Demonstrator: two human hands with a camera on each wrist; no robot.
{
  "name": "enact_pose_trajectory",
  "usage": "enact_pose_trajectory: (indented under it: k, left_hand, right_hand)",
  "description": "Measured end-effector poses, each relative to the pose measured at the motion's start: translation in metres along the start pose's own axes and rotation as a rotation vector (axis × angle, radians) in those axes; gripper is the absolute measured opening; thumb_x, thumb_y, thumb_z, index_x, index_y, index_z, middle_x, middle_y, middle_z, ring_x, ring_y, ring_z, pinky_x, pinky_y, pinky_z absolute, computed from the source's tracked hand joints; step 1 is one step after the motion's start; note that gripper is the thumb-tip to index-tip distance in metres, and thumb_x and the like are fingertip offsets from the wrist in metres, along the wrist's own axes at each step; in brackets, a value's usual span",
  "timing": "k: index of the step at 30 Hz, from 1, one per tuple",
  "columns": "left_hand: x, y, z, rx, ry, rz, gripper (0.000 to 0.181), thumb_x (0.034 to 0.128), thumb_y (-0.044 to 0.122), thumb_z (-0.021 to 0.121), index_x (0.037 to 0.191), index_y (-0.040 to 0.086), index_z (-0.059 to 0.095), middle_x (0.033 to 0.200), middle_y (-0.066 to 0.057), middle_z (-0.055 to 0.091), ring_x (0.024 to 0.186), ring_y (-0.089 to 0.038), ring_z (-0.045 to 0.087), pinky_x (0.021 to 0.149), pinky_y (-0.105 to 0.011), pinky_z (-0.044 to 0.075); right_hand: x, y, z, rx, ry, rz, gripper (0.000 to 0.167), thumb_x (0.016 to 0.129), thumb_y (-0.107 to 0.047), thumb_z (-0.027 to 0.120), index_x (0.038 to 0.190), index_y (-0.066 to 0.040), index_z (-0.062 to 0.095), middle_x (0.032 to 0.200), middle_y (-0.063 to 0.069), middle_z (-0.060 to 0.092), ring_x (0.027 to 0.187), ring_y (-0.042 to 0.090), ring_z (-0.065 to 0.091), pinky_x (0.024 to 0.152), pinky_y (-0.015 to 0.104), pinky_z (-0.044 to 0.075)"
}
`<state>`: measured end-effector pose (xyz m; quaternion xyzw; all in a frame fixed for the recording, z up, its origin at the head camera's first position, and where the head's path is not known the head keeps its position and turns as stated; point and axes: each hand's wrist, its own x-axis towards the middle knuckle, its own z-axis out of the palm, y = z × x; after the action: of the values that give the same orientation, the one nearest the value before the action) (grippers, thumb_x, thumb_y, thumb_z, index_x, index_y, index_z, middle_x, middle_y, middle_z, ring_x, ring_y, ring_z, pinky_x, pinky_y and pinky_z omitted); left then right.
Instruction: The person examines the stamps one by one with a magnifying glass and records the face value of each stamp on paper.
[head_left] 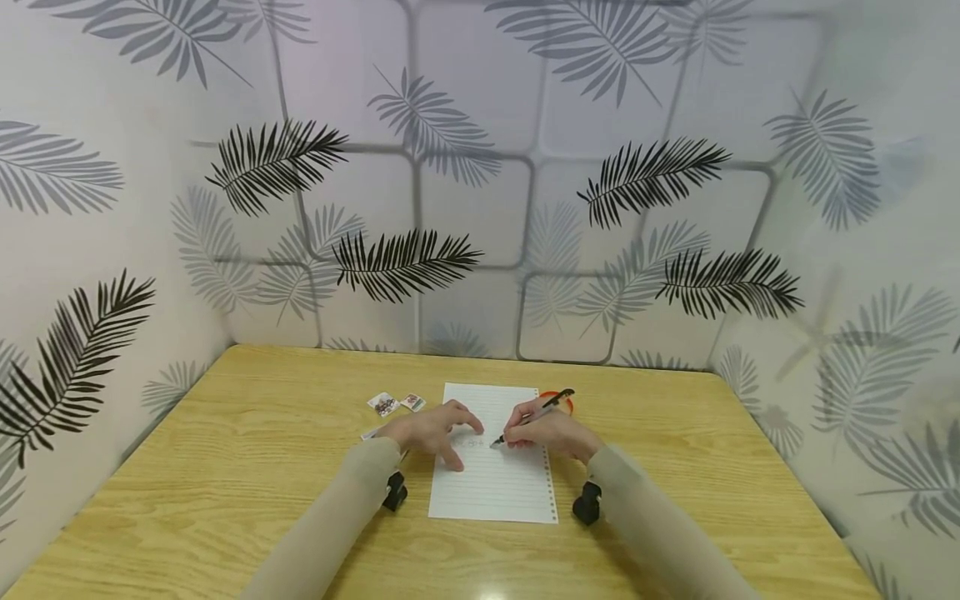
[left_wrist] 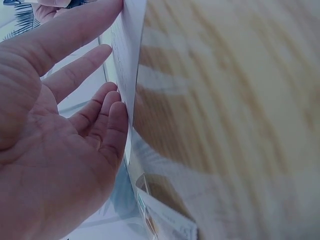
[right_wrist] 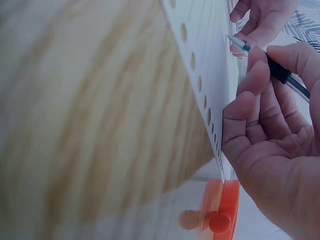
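1. The pen (head_left: 558, 398) is in the right hand (head_left: 553, 431), pinched between thumb and fingers, its tip pointing left and near, at the lined sheet (head_left: 491, 496).
2. The sheet lies on the desk (head_left: 247, 450) between the two hands, its row of punched holes along the right edge.
3. The left hand (head_left: 429, 429) rests on the sheet's left part, thumb and index finger spread apart (nothing gripped in it).
4. Faint marks (head_left: 471, 444) stand on the paper between the hands, too small to read.
5. Two small printed pieces (head_left: 385, 405) lie far and left of the sheet; a pale third one, just left of the left hand, is partly covered by it.
6. An orange object (right_wrist: 230, 207) sits beyond the right hand (mostly hidden by it in the head view), so its full shape is hard to make out.
7. Both forearms, in pale sleeves (head_left: 330, 517), reach in from the near side and are cut off by the lower edge.
8. The right hand lies on its outer side, its lower fingers curled beneath the pen.
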<state>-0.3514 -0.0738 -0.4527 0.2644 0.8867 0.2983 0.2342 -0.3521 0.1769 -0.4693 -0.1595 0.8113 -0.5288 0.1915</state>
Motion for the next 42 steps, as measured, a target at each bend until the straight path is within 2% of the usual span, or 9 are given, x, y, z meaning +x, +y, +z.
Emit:
enact_pose_trajectory:
  k: [6, 14, 23, 28, 34, 42]
  left_hand:
    - [-0.0002, 0.0001, 0.0007, 0.010, -0.004, 0.011, 0.057, 0.0776, 0.010, 0.083, 0.128, 0.023, 0.061, 0.146, -0.004, 0.036, 0.133, -0.034, 0.040, 0.110, -0.052, 0.035]
    - [-0.0003, -0.0012, 0.0020, -0.009, -0.002, 0.004, 0.056, 0.0775, 0.011, 0.083, 0.127, 0.025, 0.061, 0.146, -0.003, 0.036, 0.136, -0.032, 0.038, 0.111, -0.052, 0.033]
    - [-0.0012, -0.0008, 0.0022, -0.014, 0.004, 0.002, 0.056, 0.0771, 0.011, 0.083, 0.127, 0.025, 0.062, 0.147, -0.003, 0.036, 0.135, -0.033, 0.038, 0.111, -0.052, 0.033]
    - [-0.0008, -0.0014, 0.0022, -0.023, 0.005, -0.004, 0.056, 0.0765, 0.011, 0.084, 0.126, 0.025, 0.062, 0.147, -0.002, 0.036, 0.138, -0.030, 0.035, 0.113, -0.052, 0.030]
    - [-0.0015, -0.0008, 0.0016, -0.022, 0.005, 0.003, 0.056, 0.0769, 0.011, 0.083, 0.126, 0.025, 0.062, 0.145, -0.002, 0.037, 0.138, -0.029, 0.034, 0.113, -0.052, 0.030]
    - [0.0005, -0.0022, 0.0013, -0.024, 0.002, 0.008, 0.055, 0.0770, 0.011, 0.083, 0.125, 0.025, 0.062, 0.145, -0.002, 0.037, 0.138, -0.029, 0.035, 0.112, -0.051, 0.031]
  right_hand:
    - [-0.0019, -0.0019, 0.0018, 0.016, 0.058, 0.034, 0.006, 0.086, -0.009, 0.070, 0.082, -0.007, 0.067, 0.073, -0.001, 0.069, 0.065, 0.011, 0.057, 0.063, 0.025, 0.046]
    - [-0.0023, -0.0035, 0.0034, 0.019, 0.081, 0.054, 0.007, 0.085, -0.008, 0.070, 0.080, -0.008, 0.065, 0.073, -0.001, 0.068, 0.064, 0.011, 0.054, 0.062, 0.025, 0.045]
    - [-0.0003, -0.0023, 0.0030, 0.011, 0.064, 0.044, 0.010, 0.084, -0.006, 0.070, 0.076, -0.008, 0.064, 0.070, -0.001, 0.066, 0.063, 0.011, 0.053, 0.060, 0.024, 0.043]
    - [-0.0006, -0.0026, 0.0023, -0.006, 0.047, 0.030, 0.013, 0.084, -0.006, 0.071, 0.074, -0.009, 0.063, 0.068, -0.002, 0.064, 0.062, 0.010, 0.052, 0.059, 0.023, 0.041]
    - [-0.0005, -0.0028, 0.0018, 0.003, 0.036, 0.024, 0.012, 0.085, -0.008, 0.071, 0.075, -0.010, 0.065, 0.070, -0.001, 0.067, 0.063, 0.011, 0.054, 0.060, 0.023, 0.043]
    - [-0.0018, -0.0032, 0.0017, 0.019, 0.068, 0.036, 0.009, 0.086, -0.008, 0.070, 0.078, -0.009, 0.065, 0.071, -0.001, 0.067, 0.064, 0.012, 0.054, 0.061, 0.025, 0.044]
